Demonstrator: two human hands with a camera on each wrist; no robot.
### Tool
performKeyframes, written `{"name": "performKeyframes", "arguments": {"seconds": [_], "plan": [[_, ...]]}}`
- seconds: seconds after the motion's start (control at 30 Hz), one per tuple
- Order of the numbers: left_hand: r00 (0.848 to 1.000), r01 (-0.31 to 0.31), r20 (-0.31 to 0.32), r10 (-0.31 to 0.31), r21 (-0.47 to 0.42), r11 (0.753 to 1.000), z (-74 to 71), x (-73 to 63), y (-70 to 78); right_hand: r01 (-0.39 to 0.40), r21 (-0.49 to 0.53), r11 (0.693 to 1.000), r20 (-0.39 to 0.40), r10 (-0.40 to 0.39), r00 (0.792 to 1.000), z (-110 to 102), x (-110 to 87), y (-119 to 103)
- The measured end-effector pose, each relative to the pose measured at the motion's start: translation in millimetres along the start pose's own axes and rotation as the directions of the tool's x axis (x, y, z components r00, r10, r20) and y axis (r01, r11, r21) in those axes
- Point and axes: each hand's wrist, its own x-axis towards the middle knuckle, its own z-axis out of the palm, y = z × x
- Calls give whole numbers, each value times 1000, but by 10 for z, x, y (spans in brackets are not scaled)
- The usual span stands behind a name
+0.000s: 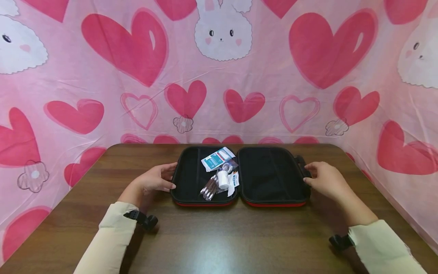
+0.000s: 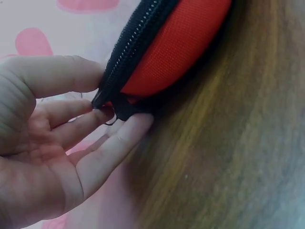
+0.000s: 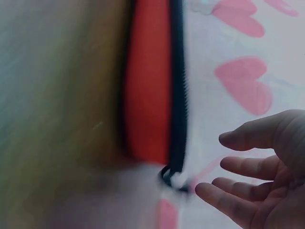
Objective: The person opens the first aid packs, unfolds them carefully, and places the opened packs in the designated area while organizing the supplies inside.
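A black zippered case (image 1: 263, 176) with red sides lies spread open on the wooden table. In its left half are a blue-and-white packet (image 1: 217, 159), a white roll (image 1: 223, 180) and a bundle of cotton swabs (image 1: 209, 188). My left hand (image 1: 150, 179) holds the case's left edge; in the left wrist view the thumb meets the zipper rim (image 2: 131, 40), with fingertips by a black tab (image 2: 125, 109). At the right edge, by the black handle (image 1: 300, 161), is my right hand (image 1: 325, 179). Its fingers are spread, just off the case in the right wrist view.
The brown wooden table (image 1: 205, 236) runs back to a pink cloth (image 1: 212, 72) printed with hearts and rabbits. A black wrist strap (image 1: 140, 219) sits on the left forearm, another black strap (image 1: 342, 241) on the right.
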Motion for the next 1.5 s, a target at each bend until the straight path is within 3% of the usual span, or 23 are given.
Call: {"name": "performKeyframes", "arguments": {"seconds": [0.13,0.3,0.67,0.97,1.33,1.5], "plan": [[1000,-22,1,22,-1,1000,0,-13,-26,61,-31,998,-73,-63,995,-22,82,-187],[999,-51,0,51,-33,998,16,-13,-67,83,-15,996,-78,-84,993,15,193,-356],[997,-72,0,72,-38,997,12,-24,-76,128,200,972,15,-134,991,199,370,-636],[998,-65,-3,65,-44,997,-3,-14,-88,200,297,934,109,-242,964,238,487,-936],[998,-58,-3,58,-34,998,4,-12,-74,149,462,874,183,-258,949,344,649,-1137],[998,-66,-3,66,-27,997,-1,-8,-82,120,524,843,170,-241,956,468,720,-1169]]}}
